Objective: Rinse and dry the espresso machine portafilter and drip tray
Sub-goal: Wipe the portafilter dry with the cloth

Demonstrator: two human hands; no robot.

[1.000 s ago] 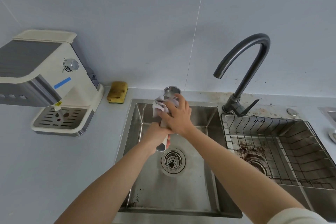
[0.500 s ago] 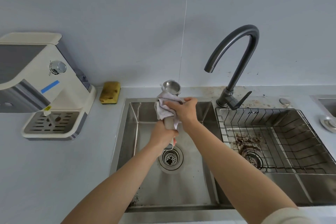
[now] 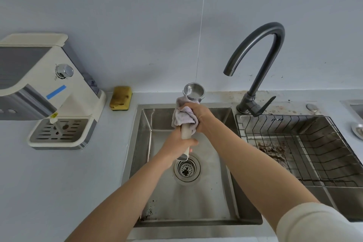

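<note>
Portafilter (image 3: 194, 91) handle mostly under cloth (image 3: 183, 117), R hand (image 3: 200, 118) (L hand (image 3: 176, 144) lower)

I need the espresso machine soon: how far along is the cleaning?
Rinsing the portafilter looks done: no water runs from the faucet. In hand: the left hand grips its handle while the right hand wraps a cloth round it. Left: the drip tray sits in the espresso machine, seemingly untouched.

Pale countertop (image 3: 59, 182) with espresso machine (image 3: 49, 88), yellow sponge (image 3: 120, 98), inset sink (image 3: 196, 202).
</note>
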